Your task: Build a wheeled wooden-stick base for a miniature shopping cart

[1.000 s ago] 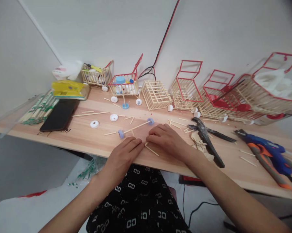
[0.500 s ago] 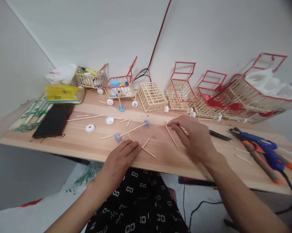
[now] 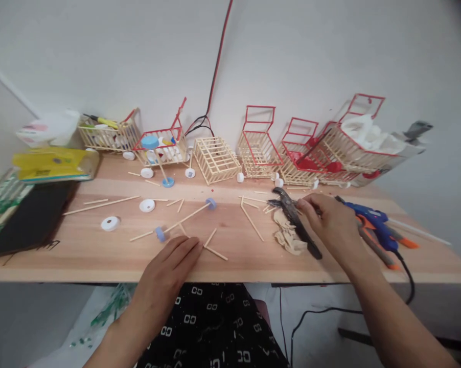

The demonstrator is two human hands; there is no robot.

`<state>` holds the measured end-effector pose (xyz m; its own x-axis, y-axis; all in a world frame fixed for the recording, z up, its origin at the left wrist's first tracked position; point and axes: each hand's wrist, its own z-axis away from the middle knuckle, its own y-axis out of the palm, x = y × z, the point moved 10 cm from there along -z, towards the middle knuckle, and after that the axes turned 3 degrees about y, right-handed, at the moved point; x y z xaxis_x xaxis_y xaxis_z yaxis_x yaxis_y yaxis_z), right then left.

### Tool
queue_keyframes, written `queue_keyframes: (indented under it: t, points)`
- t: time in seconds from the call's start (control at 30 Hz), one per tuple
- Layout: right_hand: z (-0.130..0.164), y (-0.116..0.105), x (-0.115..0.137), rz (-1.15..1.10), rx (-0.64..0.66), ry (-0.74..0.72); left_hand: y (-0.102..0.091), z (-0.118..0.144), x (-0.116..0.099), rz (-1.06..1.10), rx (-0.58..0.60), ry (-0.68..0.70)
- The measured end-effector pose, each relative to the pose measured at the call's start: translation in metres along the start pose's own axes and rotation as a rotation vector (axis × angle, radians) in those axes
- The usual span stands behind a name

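**Right hand shifts to the pliers**

Since half a second ago, the right hand has left the loose sticks in the middle of the bench and gone rightward to the black pliers, while the left hand has stayed put near the front edge.

At the far left lie a dark phone and a yellow packet. Next come two white discs on the wood, then a stick axle with blue wheels lying at a slant. The left hand rests flat just in front of it, fingers straight and together, gripping nothing, fingertips beside two short crossed sticks.

Along the wall stands a row of stick-built carts, several with red frames; a red and black cable climbs the wall above them.

Right of centre a long stick lies loose. The pliers rest on the bench over a crumpled scrap of paper, and the right hand's fingers curl over their handles; whether the grip has closed I cannot tell. Just right of that hand lies a blue and orange glue gun.
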<state>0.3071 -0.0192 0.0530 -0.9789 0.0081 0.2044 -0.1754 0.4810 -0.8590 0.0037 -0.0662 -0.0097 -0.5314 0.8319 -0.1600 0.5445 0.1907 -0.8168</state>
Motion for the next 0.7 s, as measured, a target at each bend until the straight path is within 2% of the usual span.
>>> queue_keyframes:
  t: [0.1,0.17,0.27,0.4,0.53,0.63,0.7]
  points:
    - [0.006,0.002,0.019,-0.059,0.018,-0.054,0.001,0.0,0.0,0.008,0.018,-0.001]
    - [0.011,0.009,0.052,-0.184,0.07,-0.187,0.0,-0.001,-0.001,0.014,0.017,0.0]
    - [0.024,0.026,0.117,-0.329,0.181,-0.468,-0.002,-0.004,-0.003,0.018,0.013,0.002]
    - [0.036,0.056,0.177,-0.279,0.279,-0.689,-0.006,-0.008,-0.006,0.006,0.008,0.003]
    - [0.041,0.08,0.199,-0.18,0.34,-0.809,-0.008,-0.011,-0.009,0.0,0.003,0.014]
    - [0.039,0.084,0.197,-0.159,0.343,-0.844,-0.008,-0.01,-0.008,-0.008,-0.008,0.018]
    - [0.032,0.084,0.189,-0.14,0.323,-0.812,-0.008,-0.008,-0.007,-0.013,-0.015,0.02]
